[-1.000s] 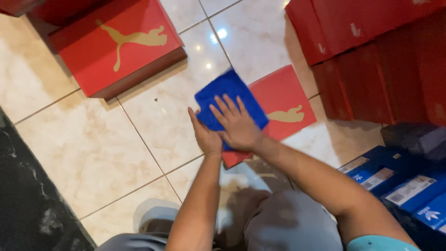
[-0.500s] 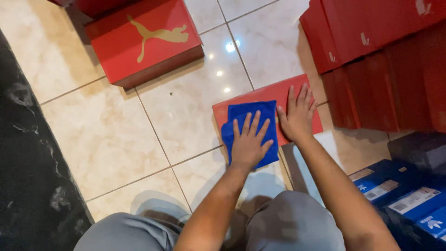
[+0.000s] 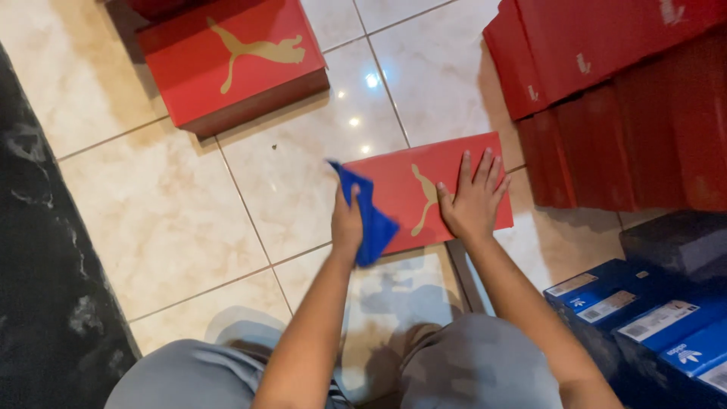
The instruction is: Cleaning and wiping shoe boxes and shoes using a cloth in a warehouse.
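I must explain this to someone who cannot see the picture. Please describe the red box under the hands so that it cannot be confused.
On the beige tiled floor, the red box lies flat and alone in the middle. Unlike the other red boxes, the right hand presses it and the left hand holds a blue cloth at its edge.

A second red shoebox point(image 3: 231, 64) lies on the cream tiled floor point(image 3: 151, 220), well apart toward the upper left. A stack of red boxes point(image 3: 621, 98) stands at the right, blue boxes point(image 3: 644, 318) below it. A dark marbled strip point(image 3: 38, 288) runs along the left.
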